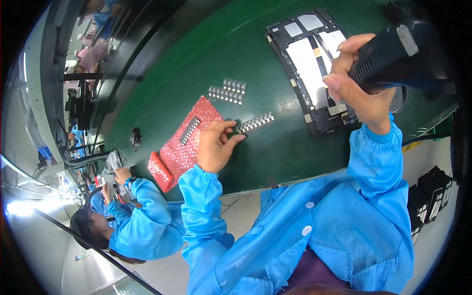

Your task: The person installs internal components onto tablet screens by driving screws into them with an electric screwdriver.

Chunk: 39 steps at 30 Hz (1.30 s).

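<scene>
Right hand [368, 102] clamped round black handheld device [391, 63], over black-framed panel [306, 66] toward tabletop's [280, 160] right edge. Left hand [216, 146], well apart, pinching end of circuit strip [255, 122], in from front edge, right of red bubble wrap [178, 148].

A green bench [275, 157] spans the middle; pale floor [241, 212] shows past its near edge. A bright white light [20, 208] glares at the far left.
</scene>
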Available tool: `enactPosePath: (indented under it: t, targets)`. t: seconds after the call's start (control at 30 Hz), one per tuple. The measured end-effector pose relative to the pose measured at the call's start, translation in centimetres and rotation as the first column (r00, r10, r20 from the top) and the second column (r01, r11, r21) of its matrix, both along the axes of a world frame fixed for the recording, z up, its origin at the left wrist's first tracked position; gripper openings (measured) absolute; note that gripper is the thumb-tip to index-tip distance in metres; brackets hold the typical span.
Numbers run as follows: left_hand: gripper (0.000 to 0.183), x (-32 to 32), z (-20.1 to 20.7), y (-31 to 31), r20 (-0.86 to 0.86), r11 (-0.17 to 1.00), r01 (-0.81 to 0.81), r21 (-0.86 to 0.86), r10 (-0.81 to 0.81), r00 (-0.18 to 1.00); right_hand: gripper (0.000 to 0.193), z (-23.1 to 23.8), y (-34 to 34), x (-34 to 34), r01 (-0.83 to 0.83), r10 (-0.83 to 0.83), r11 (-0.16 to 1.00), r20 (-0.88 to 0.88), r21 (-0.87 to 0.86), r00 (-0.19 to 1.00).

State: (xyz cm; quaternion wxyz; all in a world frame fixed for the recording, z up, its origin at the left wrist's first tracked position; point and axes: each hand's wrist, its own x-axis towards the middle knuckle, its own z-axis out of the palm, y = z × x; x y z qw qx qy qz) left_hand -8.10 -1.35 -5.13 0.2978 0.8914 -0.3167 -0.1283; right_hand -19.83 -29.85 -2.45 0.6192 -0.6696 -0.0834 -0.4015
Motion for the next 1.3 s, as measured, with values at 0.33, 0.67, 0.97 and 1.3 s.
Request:
enactPosePath:
  t: [0.33, 0.67, 0.97, 1.3]
  targets:
    - [0.019, 1.5, -0.3, -0.1, -0.524, 0.985, -0.157, -0.07, 0.097, 0.846, 0.036, -0.2, 0.3, -0.1, 0.0, 0.0, 0.996, 0.009, 0.084, 1.0]
    - [0.014, 1.7, -0.3, -2.0, -0.043, 0.995, 0.057, 0.083, -0.054, 0.998, 0.037, -0.1, -0.3, 0.0, 0.028, -0.026, 0.993, -0.017, 0.113, 1.0]
    - [0.01, 2.9, -0.8, -0.2, -0.318, 0.997, 0.075, 0.028, -0.062, 0.946, 0.047, 1.0, -2.4, -1.0, 0.013, -0.013, 0.995, -0.002, 0.098, 1.0]
    - [0.011, 1.8, -0.5, -8.0, -0.124, 0.92, -0.117, -0.373, 0.076, 0.989, 0.025, 0.1, -11.2, -4.6, 0.251, -0.244, 0.966, -0.095, 0.066, 0.965]
